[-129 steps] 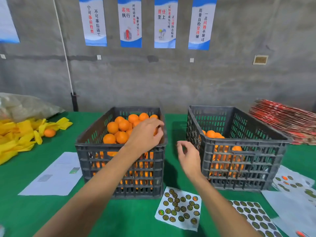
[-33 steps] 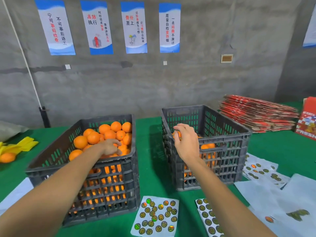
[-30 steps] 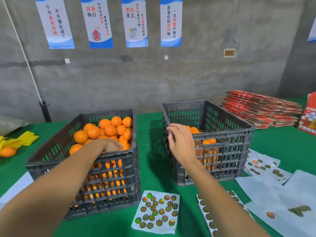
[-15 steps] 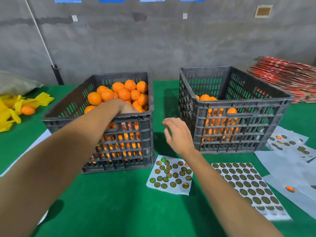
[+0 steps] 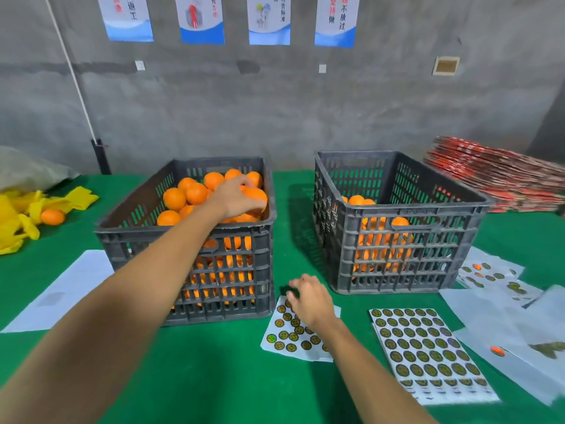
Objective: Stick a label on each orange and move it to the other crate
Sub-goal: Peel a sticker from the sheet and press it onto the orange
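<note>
The left crate (image 5: 128, 234) is piled with oranges. My left hand (image 5: 234, 195) reaches into it and grips an orange (image 5: 256, 195) near the right wall, fingers curled over its top. The right crate (image 5: 406, 214) holds a lower layer of oranges (image 5: 356, 199). My right hand (image 5: 308, 302) is down on the small label sheet (image 5: 287, 338) between the crates. Its fingertips pinch at a round label (image 5: 289, 293) at the sheet's far edge; the hand hides the contact.
A fuller label sheet (image 5: 428, 353) lies right of my right arm, with used backing papers (image 5: 504, 316) beyond. White paper (image 5: 61, 295) lies left of the crates. Yellow bags (image 5: 18, 215) with a stray orange (image 5: 53, 216) sit far left. Flattened red cartons (image 5: 495, 179) are stacked at the back right.
My right hand has left the right crate and dropped onto the small label sheet. My left hand has moved to an orange by the left crate's right wall and closed on it.
</note>
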The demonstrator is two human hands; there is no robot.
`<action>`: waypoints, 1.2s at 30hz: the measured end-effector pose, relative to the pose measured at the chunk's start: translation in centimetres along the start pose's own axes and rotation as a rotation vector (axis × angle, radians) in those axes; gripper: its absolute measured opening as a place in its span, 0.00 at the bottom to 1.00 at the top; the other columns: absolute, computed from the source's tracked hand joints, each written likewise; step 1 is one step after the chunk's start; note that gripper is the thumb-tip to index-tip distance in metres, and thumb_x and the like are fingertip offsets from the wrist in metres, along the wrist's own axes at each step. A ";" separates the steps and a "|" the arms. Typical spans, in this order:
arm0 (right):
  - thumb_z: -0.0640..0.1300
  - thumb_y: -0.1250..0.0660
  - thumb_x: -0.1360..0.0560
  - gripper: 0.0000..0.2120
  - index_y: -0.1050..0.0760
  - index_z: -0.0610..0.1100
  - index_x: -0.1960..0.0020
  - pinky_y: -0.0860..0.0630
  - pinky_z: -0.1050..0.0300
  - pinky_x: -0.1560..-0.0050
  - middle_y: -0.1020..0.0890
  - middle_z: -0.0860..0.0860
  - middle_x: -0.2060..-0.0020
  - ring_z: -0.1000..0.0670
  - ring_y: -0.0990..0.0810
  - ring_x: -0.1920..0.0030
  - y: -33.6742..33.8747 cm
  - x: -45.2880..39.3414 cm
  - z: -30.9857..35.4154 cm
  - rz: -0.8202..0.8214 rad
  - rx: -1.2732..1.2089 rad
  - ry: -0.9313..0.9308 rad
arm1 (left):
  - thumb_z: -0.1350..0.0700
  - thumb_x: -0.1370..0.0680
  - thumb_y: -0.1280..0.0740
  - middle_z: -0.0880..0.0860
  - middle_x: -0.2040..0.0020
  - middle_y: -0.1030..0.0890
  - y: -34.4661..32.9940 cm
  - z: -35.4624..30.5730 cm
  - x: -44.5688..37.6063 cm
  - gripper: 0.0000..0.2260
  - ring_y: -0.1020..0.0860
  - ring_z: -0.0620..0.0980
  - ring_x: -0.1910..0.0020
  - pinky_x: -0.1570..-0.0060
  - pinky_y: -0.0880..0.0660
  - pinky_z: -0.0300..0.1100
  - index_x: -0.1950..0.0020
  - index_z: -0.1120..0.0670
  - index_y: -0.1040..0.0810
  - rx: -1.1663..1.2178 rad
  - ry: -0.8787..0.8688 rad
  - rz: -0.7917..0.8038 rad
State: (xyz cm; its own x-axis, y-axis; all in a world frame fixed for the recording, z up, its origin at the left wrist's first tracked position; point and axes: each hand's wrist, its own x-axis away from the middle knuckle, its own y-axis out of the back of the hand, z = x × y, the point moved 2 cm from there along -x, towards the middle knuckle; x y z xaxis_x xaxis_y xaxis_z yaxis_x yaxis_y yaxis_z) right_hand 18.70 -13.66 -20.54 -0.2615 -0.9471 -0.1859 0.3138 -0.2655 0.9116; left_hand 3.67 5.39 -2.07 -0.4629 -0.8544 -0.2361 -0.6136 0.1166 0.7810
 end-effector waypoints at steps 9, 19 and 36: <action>0.59 0.39 0.18 0.20 0.23 0.49 0.33 0.33 0.48 0.33 0.28 0.48 0.40 0.46 0.30 0.37 -3.1 1.3 -0.5 0.147 0.090 -0.170 | 0.45 0.32 0.23 0.49 0.43 0.27 1.7 -4.7 6.5 0.25 0.24 0.47 0.46 0.51 0.28 0.39 0.39 0.35 0.27 0.348 -0.177 -0.376; 0.53 0.31 0.20 0.07 0.18 0.56 0.44 0.29 0.50 0.36 0.21 0.52 0.46 0.49 0.22 0.44 -2.8 1.5 -0.4 0.080 -0.120 -0.207 | 0.51 0.29 0.22 0.49 0.34 0.29 -4.7 -5.3 16.4 0.29 0.25 0.50 0.36 0.46 0.20 0.46 0.30 0.45 0.26 0.540 -0.437 -0.519; 0.45 0.40 0.15 0.17 0.15 0.39 0.47 0.21 0.50 0.39 0.13 0.48 0.48 0.47 0.17 0.42 8.7 -0.2 2.3 -0.335 -1.455 -0.344 | 0.55 0.25 0.25 0.52 0.33 0.23 -12.7 -2.9 19.3 0.22 0.16 0.51 0.43 0.46 0.17 0.49 0.34 0.36 0.20 1.200 0.027 -0.089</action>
State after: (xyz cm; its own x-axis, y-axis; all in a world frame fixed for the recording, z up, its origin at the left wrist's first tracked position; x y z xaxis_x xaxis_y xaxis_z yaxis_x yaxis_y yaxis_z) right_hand 19.39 -15.32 -11.73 -0.6278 -0.7779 -0.0253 0.7399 -0.5864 -0.3295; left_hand 4.37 -14.04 -14.93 -0.3838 -0.8922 -0.2381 -0.8539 0.4411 -0.2764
